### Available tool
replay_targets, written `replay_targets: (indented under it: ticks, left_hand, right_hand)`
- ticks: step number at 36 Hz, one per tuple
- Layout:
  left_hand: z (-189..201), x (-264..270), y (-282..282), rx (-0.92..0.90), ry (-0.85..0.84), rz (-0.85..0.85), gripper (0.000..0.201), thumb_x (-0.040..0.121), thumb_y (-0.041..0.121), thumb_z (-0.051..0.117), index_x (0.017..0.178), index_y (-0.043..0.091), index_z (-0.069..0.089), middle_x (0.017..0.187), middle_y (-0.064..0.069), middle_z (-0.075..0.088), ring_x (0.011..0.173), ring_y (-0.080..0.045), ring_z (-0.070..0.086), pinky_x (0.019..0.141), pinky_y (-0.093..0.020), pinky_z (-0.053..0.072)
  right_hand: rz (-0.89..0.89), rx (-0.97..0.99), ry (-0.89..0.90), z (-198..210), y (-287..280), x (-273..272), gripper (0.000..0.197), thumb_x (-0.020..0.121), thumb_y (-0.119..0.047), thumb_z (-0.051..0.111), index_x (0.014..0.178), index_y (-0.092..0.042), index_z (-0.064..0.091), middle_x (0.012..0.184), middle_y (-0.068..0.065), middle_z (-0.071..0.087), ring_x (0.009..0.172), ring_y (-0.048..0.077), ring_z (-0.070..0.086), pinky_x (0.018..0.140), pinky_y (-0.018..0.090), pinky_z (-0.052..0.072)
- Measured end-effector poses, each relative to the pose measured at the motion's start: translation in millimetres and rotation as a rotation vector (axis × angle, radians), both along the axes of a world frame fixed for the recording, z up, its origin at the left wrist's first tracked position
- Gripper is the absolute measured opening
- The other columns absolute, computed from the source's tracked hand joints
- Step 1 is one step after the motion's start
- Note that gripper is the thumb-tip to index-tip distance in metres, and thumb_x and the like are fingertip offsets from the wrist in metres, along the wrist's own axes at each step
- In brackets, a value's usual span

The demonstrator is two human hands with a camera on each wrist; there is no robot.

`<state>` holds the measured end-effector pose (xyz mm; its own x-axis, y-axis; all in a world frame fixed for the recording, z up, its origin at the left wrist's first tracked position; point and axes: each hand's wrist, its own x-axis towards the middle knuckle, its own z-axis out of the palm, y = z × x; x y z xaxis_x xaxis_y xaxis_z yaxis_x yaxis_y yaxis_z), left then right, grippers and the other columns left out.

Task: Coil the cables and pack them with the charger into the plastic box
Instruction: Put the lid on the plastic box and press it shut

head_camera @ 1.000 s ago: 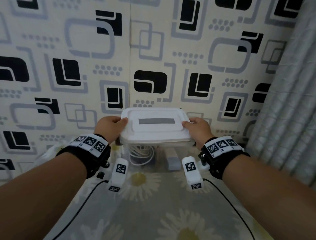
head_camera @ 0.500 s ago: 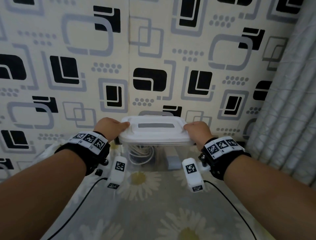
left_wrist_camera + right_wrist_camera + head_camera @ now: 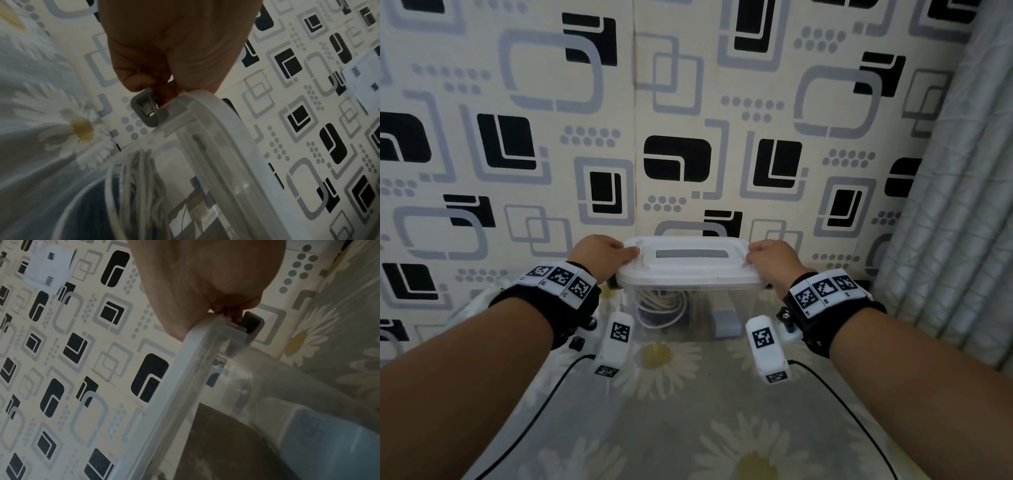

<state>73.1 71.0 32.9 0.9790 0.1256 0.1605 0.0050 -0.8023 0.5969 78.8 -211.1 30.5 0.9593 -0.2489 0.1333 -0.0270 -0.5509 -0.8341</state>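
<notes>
The worktop (image 3: 688, 421) is covered with a grey cloth printed with white daisies. It is set against a cream wall (image 3: 688, 102) patterned with grey outlined squares, black blocks and grey dots. A pale pleated curtain (image 3: 948, 240) hangs at the right of the head view.

The plastic box (image 3: 698, 308) stands on the worktop at its far edge, just beside the wall. Its walls are clear. It is closed by a white lid (image 3: 688, 270) with a grey rectangular inset at the centre. A grey latch (image 3: 147, 110) is fitted at the left end of the lid, and a dark latch (image 3: 252, 324) at the right end.

Inside the box, a white coiled cable (image 3: 664, 305) is seen through the near wall on the left side. The charger (image 3: 726, 322), a pale grey-blue block, is seen on the right side, apart from the cable.

The left hand (image 3: 602, 255) is curled over the left end of the lid, with the thumb on top and the fingers (image 3: 135, 81) hooked at the grey latch. The right hand (image 3: 774, 262) is curled over the right end of the lid, with the fingertips (image 3: 234, 311) at the dark latch.
</notes>
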Motion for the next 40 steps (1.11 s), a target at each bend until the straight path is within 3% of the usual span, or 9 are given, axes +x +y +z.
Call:
replay_targets:
  ticks: [4, 10, 15, 18, 22, 28, 31, 34, 40]
  left_hand:
    - [1, -5, 0, -0.060, -0.013, 0.014, 0.044, 0.091, 0.044, 0.060, 0.118, 0.010, 0.068, 0.113, -0.013, 0.069, 0.102, -0.032, 0.064, 0.092, -0.036, 0.048]
    - [5, -14, -6, -0.041, -0.003, 0.000, 0.037, 0.093, 0.038, 0.059, 0.108, 0.006, 0.070, 0.093, -0.016, 0.072, 0.081, -0.029, 0.064, 0.072, -0.029, 0.047]
    - [3, -14, -6, -0.102, -0.010, 0.016, 0.042, 0.092, 0.038, 0.060, 0.123, 0.009, 0.064, 0.104, -0.013, 0.070, 0.080, -0.027, 0.066, 0.071, -0.030, 0.049]
    - [0, -12, -7, -0.196, 0.031, 0.032, 0.043, 0.092, 0.039, 0.060, 0.124, 0.011, 0.061, 0.098, -0.009, 0.067, 0.065, -0.021, 0.062, 0.059, -0.029, 0.053]
    - [-3, -10, -7, -0.388, 0.134, 0.080, 0.046, 0.092, 0.040, 0.060, 0.119, 0.003, 0.054, 0.084, -0.010, 0.063, 0.064, -0.019, 0.060, 0.065, -0.035, 0.056]
    - [-1, -9, -8, -0.327, 0.115, 0.075, 0.044, 0.093, 0.039, 0.059, 0.116, 0.001, 0.059, 0.079, -0.010, 0.062, 0.060, -0.019, 0.058, 0.063, -0.035, 0.055]
    - [2, -11, -8, -0.235, 0.069, 0.091, 0.060, 0.091, 0.038, 0.061, 0.141, 0.008, 0.044, 0.102, -0.013, 0.063, 0.069, -0.023, 0.063, 0.072, -0.040, 0.059]
    - [6, -10, -8, -0.067, 0.021, 0.087, 0.064, 0.090, 0.042, 0.062, 0.142, 0.009, 0.044, 0.130, -0.014, 0.059, 0.101, -0.031, 0.064, 0.090, -0.044, 0.054]
    - [7, -8, -8, 0.057, -0.021, 0.085, 0.061, 0.089, 0.041, 0.062, 0.142, 0.015, 0.044, 0.137, -0.010, 0.055, 0.119, -0.027, 0.055, 0.097, -0.036, 0.042]
  right_hand:
    - [-0.010, -0.061, 0.013, 1, 1, 0, 0.036, 0.090, -0.012, 0.053, 0.124, -0.016, 0.063, 0.130, 0.003, 0.058, 0.106, 0.025, 0.057, 0.088, 0.038, 0.054]
    - [0.006, -0.134, 0.038, 0, 1, -3, 0.035, 0.087, -0.011, 0.053, 0.119, -0.014, 0.066, 0.130, 0.006, 0.059, 0.117, 0.030, 0.054, 0.098, 0.045, 0.048]
    - [-0.020, -0.172, 0.059, -4, -1, -4, 0.040, 0.086, -0.023, 0.054, 0.125, -0.027, 0.062, 0.139, 0.004, 0.052, 0.124, 0.031, 0.047, 0.105, 0.044, 0.041]
    - [-0.007, -0.127, 0.059, -4, -2, -4, 0.041, 0.086, -0.022, 0.054, 0.127, -0.024, 0.061, 0.140, 0.006, 0.050, 0.123, 0.028, 0.049, 0.104, 0.042, 0.043]
    - [0.029, -0.019, 0.077, -6, -2, -4, 0.040, 0.093, -0.017, 0.051, 0.132, -0.018, 0.054, 0.133, 0.005, 0.054, 0.108, 0.022, 0.054, 0.091, 0.034, 0.047]
    - [0.021, 0.095, 0.103, -8, 0, -7, 0.037, 0.092, -0.021, 0.052, 0.129, -0.023, 0.052, 0.124, 0.006, 0.054, 0.107, 0.029, 0.056, 0.076, 0.038, 0.049]
    - [0.016, 0.045, 0.059, -8, 0, -7, 0.038, 0.093, -0.018, 0.051, 0.132, -0.019, 0.052, 0.129, 0.006, 0.053, 0.107, 0.027, 0.056, 0.078, 0.036, 0.049]
    - [0.024, -0.064, 0.024, -7, -1, -4, 0.037, 0.095, -0.016, 0.047, 0.132, -0.016, 0.052, 0.132, 0.007, 0.052, 0.099, 0.021, 0.051, 0.083, 0.031, 0.046]
    - [0.028, -0.176, -0.002, -7, 0, -2, 0.035, 0.094, -0.013, 0.045, 0.126, -0.020, 0.056, 0.134, 0.005, 0.053, 0.099, 0.017, 0.050, 0.082, 0.026, 0.042]
